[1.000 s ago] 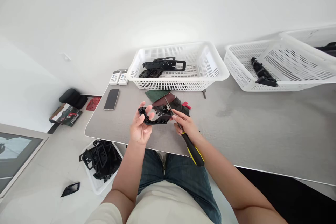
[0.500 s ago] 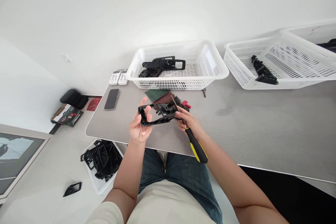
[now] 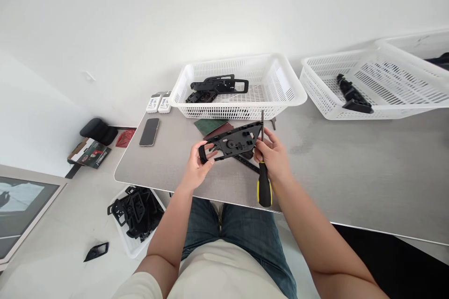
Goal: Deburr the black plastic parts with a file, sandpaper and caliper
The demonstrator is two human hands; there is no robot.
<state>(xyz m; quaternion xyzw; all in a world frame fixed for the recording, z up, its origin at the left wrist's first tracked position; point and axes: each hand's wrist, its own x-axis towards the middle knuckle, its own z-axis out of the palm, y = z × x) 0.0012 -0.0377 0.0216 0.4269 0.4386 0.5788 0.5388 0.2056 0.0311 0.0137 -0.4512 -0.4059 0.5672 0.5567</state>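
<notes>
Over the table (image 3: 333,168), near its front edge, our left hand (image 3: 195,169) clasps the frame (image 3: 238,142) by its looped end while our right hand (image 3: 276,159) pinches its pointed end and the tool (image 3: 264,187) together, likely to steady both without putting either down.

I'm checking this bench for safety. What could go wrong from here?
The tool in the bare right hand has its shaft close against the black part gripped by the left hand; a slip might nick skin or plastic. The phone lies near the table's left edge and might get knocked off. The loose piece on the floor could get stepped on.
</notes>
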